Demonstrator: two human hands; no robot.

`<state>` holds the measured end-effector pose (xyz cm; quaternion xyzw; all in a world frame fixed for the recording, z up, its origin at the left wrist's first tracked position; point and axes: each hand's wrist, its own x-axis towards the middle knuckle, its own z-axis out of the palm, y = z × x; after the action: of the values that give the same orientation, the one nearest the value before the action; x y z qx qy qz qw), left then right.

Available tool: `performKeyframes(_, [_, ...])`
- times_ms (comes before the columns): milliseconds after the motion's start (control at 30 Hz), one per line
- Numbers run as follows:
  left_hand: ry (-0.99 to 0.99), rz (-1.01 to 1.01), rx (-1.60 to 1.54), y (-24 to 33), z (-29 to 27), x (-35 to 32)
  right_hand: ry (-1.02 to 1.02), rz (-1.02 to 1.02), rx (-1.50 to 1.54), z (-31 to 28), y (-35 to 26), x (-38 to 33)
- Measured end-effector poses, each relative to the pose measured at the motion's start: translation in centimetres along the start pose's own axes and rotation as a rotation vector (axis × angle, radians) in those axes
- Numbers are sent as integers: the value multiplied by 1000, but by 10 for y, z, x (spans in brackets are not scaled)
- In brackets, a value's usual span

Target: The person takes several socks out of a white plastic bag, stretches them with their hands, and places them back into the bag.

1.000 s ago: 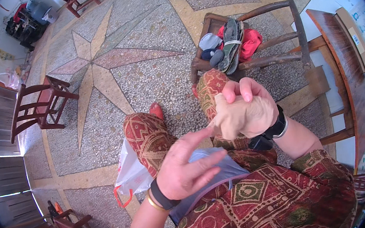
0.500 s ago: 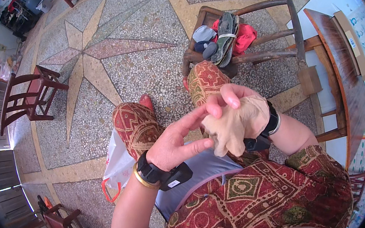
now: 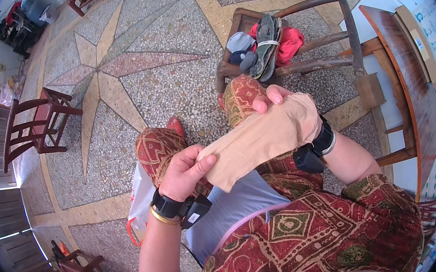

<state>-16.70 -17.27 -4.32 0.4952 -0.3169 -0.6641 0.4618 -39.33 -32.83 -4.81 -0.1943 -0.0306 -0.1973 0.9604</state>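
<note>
A thin beige sock (image 3: 257,139), flat and stretched out, spans the space between my two hands above my lap. My left hand (image 3: 181,171) pinches its lower left end between thumb and fingers. At the other end my right hand (image 3: 274,97) grips the sock, with its fingertips showing over the upper edge and the fabric covering much of the palm. Black straps with small boxes circle both wrists. Below the hands a pale blue cloth (image 3: 227,206) lies across my lap.
Ahead, a wooden chair (image 3: 316,65) holds rolled grey and navy socks (image 3: 241,50), a dark bundle (image 3: 269,46) with a white band, and red cloth (image 3: 291,44). A white plastic bag (image 3: 141,198) is by my left leg. A wooden table (image 3: 406,83) stands at right, a small chair (image 3: 43,123) at left.
The crumpled sock has been pulled out flat. My left hand has moved left and down and now pinches its end; my right hand stays near its place.
</note>
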Motion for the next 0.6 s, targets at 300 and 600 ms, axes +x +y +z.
performKeyframes(300, [30,-125,214,-13,-19,1,1,-128,-104,-9,-12,-1])
performKeyframes(600, [-12,-103,283,4,1,6,154,133,-821,25,-9,13])
